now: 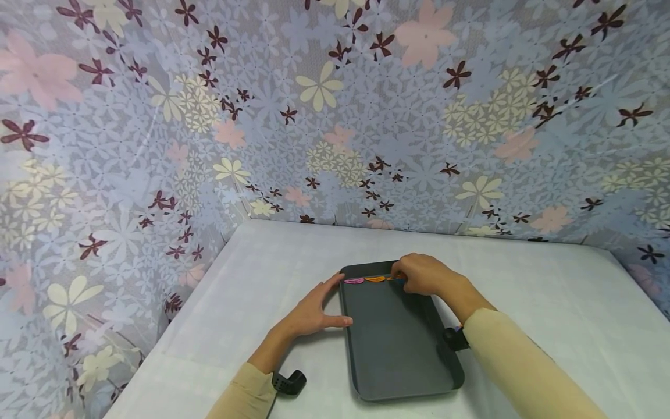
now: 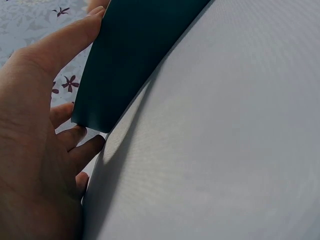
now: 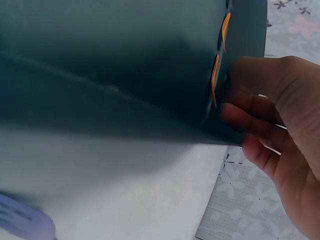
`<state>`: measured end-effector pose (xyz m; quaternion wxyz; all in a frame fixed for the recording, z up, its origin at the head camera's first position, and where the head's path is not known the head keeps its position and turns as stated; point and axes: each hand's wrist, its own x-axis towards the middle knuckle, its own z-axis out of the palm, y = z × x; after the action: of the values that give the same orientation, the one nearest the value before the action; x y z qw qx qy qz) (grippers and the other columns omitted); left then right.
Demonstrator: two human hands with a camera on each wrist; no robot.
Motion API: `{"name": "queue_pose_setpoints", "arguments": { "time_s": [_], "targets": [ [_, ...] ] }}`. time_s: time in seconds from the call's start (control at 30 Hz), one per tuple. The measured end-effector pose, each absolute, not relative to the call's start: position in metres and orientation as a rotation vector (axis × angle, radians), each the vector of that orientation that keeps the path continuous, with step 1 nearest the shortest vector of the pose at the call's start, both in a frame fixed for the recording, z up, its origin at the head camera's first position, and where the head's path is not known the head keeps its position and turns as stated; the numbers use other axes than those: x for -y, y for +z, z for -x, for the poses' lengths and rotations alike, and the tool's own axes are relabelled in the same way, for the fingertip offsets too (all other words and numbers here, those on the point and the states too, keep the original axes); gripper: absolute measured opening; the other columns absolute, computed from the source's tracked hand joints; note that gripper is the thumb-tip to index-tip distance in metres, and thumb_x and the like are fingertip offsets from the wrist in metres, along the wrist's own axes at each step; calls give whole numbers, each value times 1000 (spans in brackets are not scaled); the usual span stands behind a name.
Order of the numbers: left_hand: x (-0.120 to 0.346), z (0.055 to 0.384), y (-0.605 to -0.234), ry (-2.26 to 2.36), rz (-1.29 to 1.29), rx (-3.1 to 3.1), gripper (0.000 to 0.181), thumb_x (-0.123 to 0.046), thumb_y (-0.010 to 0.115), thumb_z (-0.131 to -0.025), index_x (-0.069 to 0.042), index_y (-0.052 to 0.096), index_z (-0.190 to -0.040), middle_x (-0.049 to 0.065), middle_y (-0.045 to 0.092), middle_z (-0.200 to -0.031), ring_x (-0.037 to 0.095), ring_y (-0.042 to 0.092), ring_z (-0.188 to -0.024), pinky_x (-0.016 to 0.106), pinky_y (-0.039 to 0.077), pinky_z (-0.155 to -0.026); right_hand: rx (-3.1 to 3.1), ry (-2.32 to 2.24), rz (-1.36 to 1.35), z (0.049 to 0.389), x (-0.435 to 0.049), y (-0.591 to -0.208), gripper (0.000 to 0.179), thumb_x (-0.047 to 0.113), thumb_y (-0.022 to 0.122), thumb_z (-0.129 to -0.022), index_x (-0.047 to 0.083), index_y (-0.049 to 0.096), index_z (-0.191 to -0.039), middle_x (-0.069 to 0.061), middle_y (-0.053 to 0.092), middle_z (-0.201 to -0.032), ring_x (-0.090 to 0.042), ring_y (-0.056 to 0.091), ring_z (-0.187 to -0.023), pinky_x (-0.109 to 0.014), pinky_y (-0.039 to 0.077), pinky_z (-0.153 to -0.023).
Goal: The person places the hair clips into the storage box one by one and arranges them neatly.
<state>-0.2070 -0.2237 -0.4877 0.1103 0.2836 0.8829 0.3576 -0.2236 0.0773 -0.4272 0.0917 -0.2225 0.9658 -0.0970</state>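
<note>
A dark grey-green tray point(image 1: 395, 343) with raised walls lies lengthwise on the white surface. A row of small, flat, leaf-shaped pieces lines its far wall: a pink one point(image 1: 353, 281), an orange one point(image 1: 374, 279) and another orange one point(image 3: 215, 80) nearer my right hand. My left hand point(image 1: 313, 311) spans the tray's left side, thumb on the wall and fingers at the far left corner. At the far right corner my right hand point(image 1: 423, 273) reaches in with bent fingers. A bit of blue shows by its fingertips; whether they pinch it is hidden.
A purple slotted piece point(image 3: 25, 217) lies outside the tray on its right, mostly behind my right forearm in the head view. The white tabletop point(image 1: 534, 291) runs back to a floral curtain point(image 1: 335, 145).
</note>
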Motion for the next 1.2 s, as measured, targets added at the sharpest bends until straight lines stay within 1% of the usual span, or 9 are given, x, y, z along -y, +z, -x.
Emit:
{"name": "queue_pose_setpoints", "arguments": {
  "time_s": [0.17, 0.3, 0.47, 0.7, 0.97, 1.07, 1.2],
  "targets": [
    [224, 207, -488, 1053, -831, -2591, 95, -63, 71, -70, -44, 19, -147, -10, 26, -155, 21, 26, -144, 55, 29, -111, -2868, -256, 670, 224, -74, -429, 33, 2, 69, -75, 15, 71, -105, 0, 69, -99, -16, 62, -88, -38, 53, -74],
    [225, 206, -489, 1055, -827, -2584, 95, -63, 71, -70, -45, 19, -147, -9, 26, -155, 21, 27, -144, 55, 29, -111, -2872, -224, 668, 224, -71, -433, 32, 2, 69, -75, 15, 71, -105, 0, 69, -99, -17, 63, -87, -38, 53, -73],
    [224, 206, -488, 1049, -824, -2591, 95, -65, 70, -70, -45, 18, -147, -12, 25, -155, 21, 25, -144, 55, 28, -111, -2897, -175, 677, 225, -70, -438, 31, 4, 71, -74, 16, 72, -103, 0, 70, -100, -18, 64, -88, -39, 53, -75],
    [224, 207, -488, 1055, -819, -2592, 95, -64, 71, -70, -45, 18, -147, -12, 25, -155, 21, 25, -144, 55, 28, -112, -2929, -146, 702, 224, -70, -437, 29, 3, 70, -75, 16, 72, -101, 0, 71, -98, -19, 65, -88, -39, 53, -77],
    [224, 207, -488, 1056, -812, -2593, 95, -65, 71, -70, -46, 18, -147, -13, 25, -155, 21, 24, -145, 56, 27, -112, -2971, -116, 728, 220, -68, -438, 25, 6, 71, -77, 18, 72, -99, 2, 69, -97, -19, 64, -89, -39, 53, -79],
    [224, 207, -488, 1059, -813, -2591, 95, -64, 71, -70, -45, 18, -147, -12, 26, -155, 20, 25, -144, 55, 28, -112, -2974, -113, 727, 221, -68, -438, 23, 7, 72, -77, 18, 72, -97, 2, 69, -96, -18, 64, -87, -39, 53, -77],
    [224, 208, -489, 1065, -823, -2588, 95, -64, 71, -70, -44, 19, -147, -10, 27, -154, 20, 27, -143, 55, 29, -111, -2974, -110, 712, 221, -68, -437, 20, 9, 73, -77, 17, 73, -95, 2, 69, -92, -15, 62, -80, -37, 52, -73]
  ]
}}
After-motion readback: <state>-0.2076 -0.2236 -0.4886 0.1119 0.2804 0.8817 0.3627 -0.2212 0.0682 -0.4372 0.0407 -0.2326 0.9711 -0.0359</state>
